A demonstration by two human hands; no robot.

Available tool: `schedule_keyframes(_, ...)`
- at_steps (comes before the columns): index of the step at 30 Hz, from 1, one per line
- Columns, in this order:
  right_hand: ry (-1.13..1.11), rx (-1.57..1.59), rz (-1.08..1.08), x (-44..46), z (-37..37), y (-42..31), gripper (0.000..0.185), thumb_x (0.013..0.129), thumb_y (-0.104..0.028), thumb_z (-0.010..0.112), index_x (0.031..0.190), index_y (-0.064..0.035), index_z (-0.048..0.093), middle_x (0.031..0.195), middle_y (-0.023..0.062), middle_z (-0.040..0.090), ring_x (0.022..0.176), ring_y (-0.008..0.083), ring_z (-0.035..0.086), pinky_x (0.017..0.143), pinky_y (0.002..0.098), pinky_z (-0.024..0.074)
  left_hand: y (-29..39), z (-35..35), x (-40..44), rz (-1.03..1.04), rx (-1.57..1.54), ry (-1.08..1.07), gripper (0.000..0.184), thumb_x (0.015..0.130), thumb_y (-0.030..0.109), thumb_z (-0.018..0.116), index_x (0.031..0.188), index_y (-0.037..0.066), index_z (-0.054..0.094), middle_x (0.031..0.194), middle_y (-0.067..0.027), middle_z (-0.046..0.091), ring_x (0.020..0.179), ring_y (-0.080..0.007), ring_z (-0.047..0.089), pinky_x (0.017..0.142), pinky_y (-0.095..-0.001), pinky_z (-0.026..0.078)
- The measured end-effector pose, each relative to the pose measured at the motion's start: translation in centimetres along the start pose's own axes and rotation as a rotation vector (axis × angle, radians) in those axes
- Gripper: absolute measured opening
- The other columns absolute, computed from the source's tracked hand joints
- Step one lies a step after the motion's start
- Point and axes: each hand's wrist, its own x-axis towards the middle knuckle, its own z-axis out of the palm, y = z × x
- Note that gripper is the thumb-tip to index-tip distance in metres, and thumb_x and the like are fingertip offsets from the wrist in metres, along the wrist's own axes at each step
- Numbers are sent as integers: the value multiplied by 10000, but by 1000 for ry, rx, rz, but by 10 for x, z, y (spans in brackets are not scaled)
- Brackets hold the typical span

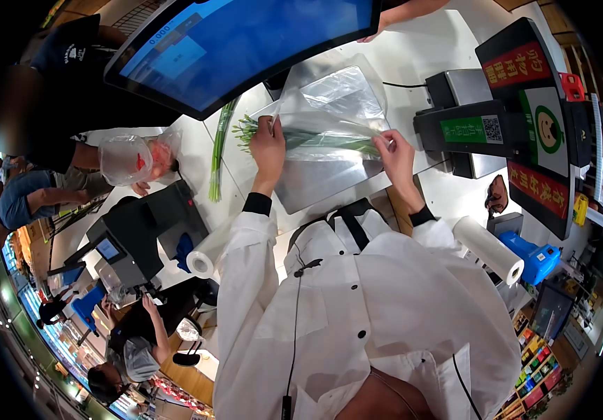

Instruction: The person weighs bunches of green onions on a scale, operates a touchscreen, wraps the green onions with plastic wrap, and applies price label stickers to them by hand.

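A bunch of green flowering chives (315, 140) lies sideways inside a clear plastic bag (336, 105), with the budded tips sticking out at the left. My left hand (268, 152) is closed at the bag's left end, beside the buds; its fingertips are partly hidden. At the right end, by the cut stems, my right hand (397, 162) pinches the bag between thumb and fingers. Beneath both hands is the flat metal plate of a scale (315, 187). A second bunch of green stems (219, 157) rests on the white counter to the left.
A large blue screen (245, 49) stands just ahead. A payment stand with a QR code (469, 130) is at the right. Bag rolls (207, 257) flank me, with a black printer (137, 234) on the left. Another person's arm holds a clear bag (125, 161) at the left.
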Motion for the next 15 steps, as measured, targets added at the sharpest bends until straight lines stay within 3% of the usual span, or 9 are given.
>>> schedule_keyframes(2,-19,-19,-48,15,2,5,215,829,-175,736,911,4,649,756,110,655,582,191,545,572,310,453,2,-6,0,-7,313,-177,192,924,207,632,1045,73,567,731,-133,624,652,-291,600,648,-410,504)
schedule_keyframes(3,-39,-32,-100,20,3,7,209,828,-165,734,915,3,645,780,118,661,603,225,573,594,331,471,-1,-6,1,-5,310,-178,192,924,207,632,1045,73,567,731,-133,624,652,-291,600,648,-410,504)
schedule_keyframes(5,-68,-35,-114,20,6,14,202,826,-153,733,927,-10,632,820,132,654,678,262,607,642,362,490,-11,-4,3,415,497,53,311,916,236,640,1155,61,546,1009,-136,627,934,-274,603,804,-417,496)
schedule_keyframes(6,-49,-88,-146,18,5,15,212,826,-152,735,941,-16,619,815,129,640,687,256,607,645,361,491,-16,-2,0,416,494,55,311,916,236,640,1155,61,546,1009,-136,627,934,-274,603,804,-417,496)
schedule_keyframes(8,-32,-149,-178,16,7,21,223,826,-150,736,955,-22,606,809,126,626,697,251,606,649,361,492,-24,4,-12,660,582,-93,425,914,292,631,1228,25,530,1228,-129,543,1157,-277,514,979,-452,430)
schedule_keyframes(9,-7,-124,-166,15,11,25,251,825,-151,739,982,-27,588,803,121,610,701,251,602,646,365,489,-9,0,-14,656,578,-94,425,914,292,631,1228,25,530,1228,-129,543,1157,-277,514,979,-452,430)
schedule_keyframes(11,15,-101,-152,13,14,26,280,823,-151,742,1009,-32,570,796,115,593,705,251,599,643,368,485,31,-16,-11,880,315,-595,538,916,320,615,1338,19,472,1267,-137,550,1222,-306,489,1104,-457,332)
schedule_keyframes(14,54,-96,-191,13,14,22,324,824,-149,744,1045,-24,542,758,101,572,655,246,574,608,365,469,14,-9,-12,845,483,-628,588,912,362,598,1378,36,448,1373,-139,491,1312,-311,422,1174,-456,240)
schedule_keyframes(15,-3,-49,-71,10,12,20,342,819,-146,744,1065,-25,541,801,108,575,691,248,574,630,370,464,7,-8,-6,845,485,-629,588,912,362,598,1378,36,448,1373,-139,491,1312,-311,422,1174,-456,240)
